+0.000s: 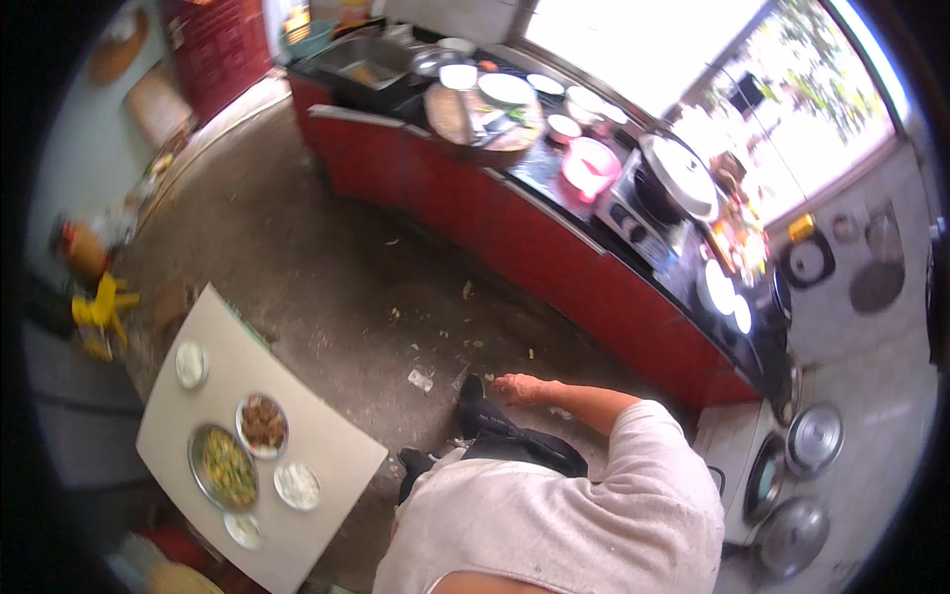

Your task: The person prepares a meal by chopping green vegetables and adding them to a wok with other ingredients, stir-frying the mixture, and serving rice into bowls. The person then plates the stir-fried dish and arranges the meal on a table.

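Observation:
My right hand (522, 389) hangs low over the floor beside my dark trouser leg and boot (475, 416). Its fingers look loosely apart, and nothing shows in them. My left hand is out of view. To my left stands a pale table (330, 445) with food on it. A metal basin (195, 464) holds a yellow-green vegetable dish, and a bowl (240, 431) beside it holds brown chunks, perhaps meat. White rice (297, 486) fills one bowl near the close side. Another bowl of white food (191, 364) sits towards the far end, and a small bowl (254, 544) lies below the basin.
A red-fronted counter (460, 200) curves ahead, bearing a round chopping board (445, 115) with a cleaver, a pink basin (591, 167) and a lidded pot (679, 174) on a stove. A yellow stool (107, 304) stands left. Scraps litter the floor (349, 245). Metal lids (814, 439) are at right.

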A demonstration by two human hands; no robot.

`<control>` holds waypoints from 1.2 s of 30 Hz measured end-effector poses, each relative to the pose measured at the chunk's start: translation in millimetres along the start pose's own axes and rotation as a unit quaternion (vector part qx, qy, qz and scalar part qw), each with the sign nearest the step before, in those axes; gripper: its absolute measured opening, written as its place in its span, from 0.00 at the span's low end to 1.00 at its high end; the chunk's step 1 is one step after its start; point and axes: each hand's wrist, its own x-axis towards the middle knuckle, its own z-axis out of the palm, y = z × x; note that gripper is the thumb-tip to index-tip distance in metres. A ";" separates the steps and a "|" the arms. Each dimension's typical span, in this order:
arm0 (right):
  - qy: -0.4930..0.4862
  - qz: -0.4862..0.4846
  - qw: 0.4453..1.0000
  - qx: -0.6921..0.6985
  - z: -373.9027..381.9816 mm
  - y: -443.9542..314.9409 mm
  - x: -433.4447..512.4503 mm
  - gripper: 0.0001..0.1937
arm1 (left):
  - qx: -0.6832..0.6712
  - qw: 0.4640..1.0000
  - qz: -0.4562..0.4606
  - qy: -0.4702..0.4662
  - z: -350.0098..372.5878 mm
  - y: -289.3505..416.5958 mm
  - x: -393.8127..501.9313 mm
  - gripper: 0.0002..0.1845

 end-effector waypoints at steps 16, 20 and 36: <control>0.356 0.142 0.896 0.225 -73.9 193.6 -132.2 0.20 | 0.366 0.922 0.123 0.024 -9.2 299.3 61.9 0.31; 0.301 0.176 0.894 0.282 -67.4 193.7 -141.4 0.20 | 0.546 0.806 0.181 0.138 -20.8 394.1 32.9 0.20; 0.193 0.039 0.955 0.223 -120.4 157.5 8.5 0.19 | 0.079 0.963 0.196 0.170 -53.3 559.0 37.9 0.30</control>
